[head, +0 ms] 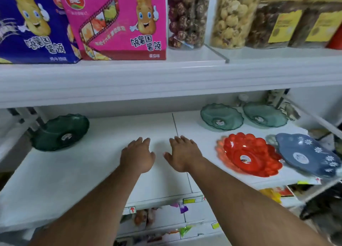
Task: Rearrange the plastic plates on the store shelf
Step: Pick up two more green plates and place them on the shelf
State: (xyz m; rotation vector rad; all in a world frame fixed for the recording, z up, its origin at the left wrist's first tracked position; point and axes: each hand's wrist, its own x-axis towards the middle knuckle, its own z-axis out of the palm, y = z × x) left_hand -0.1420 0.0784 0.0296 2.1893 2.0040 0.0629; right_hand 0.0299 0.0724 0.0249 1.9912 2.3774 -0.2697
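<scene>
Scanning the shelf point(103, 134) from the left of the frame: a dark green plate point(60, 132) sits alone at centre left, tilted, its scalloped rim raised toward the back. Well apart from it, at mid-frame, both hands hover palm-down over bare shelf. Left hand point(137, 156): fingers loosely spread, holding nothing. Right hand point(182, 154): the same, fingers slightly fanned, empty, just beside the left.

Right of the hands, toward the back, two pale green plates point(222, 117) point(265, 115) lie side by side, rims near or touching; cannot tell which. In front of them, a red plate point(248, 156) with a bubbled rim, and at the far right a blue-grey plate point(307, 155) with white flower print, which seems to overlap the red one's edge.

Handling judgement: thin moulded plastic, so light, fairly stiff, a little flexible at the rim, glossy and likely slippery. Not fragile. Best hold looks like a pinch on the wavy rim, thumb above and fingers below; the blue-grey plate overhangs the shelf front and could slide off if nudged.
</scene>
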